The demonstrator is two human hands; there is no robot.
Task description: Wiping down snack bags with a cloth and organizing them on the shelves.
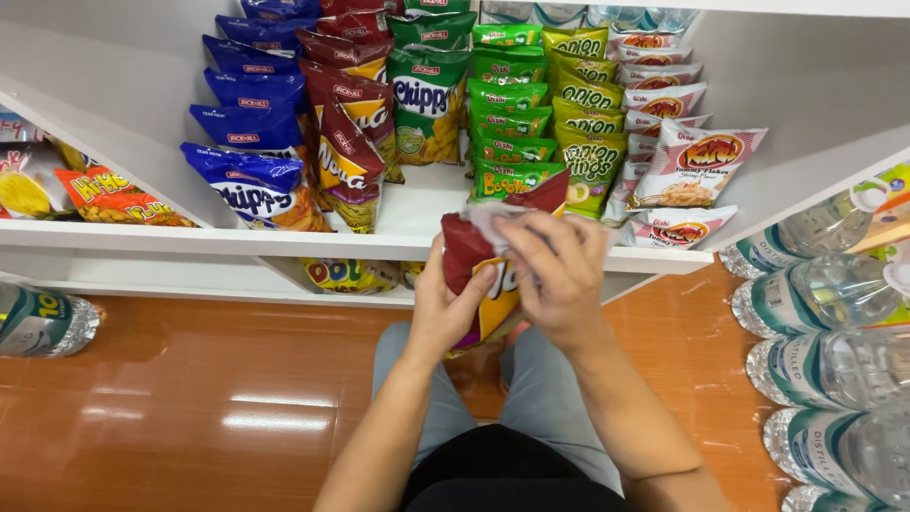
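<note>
Left hand (445, 308) grips the dark red snack bag (474, 261) while the right hand (559, 275) rubs it with a white cloth (493, 216) — too firm a squeeze could crush the chips inside

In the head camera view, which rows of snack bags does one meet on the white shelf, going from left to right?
Blue bags → dark red bags → dark green bags → bright green bags → yellow-green bags → white and red bags.
</note>
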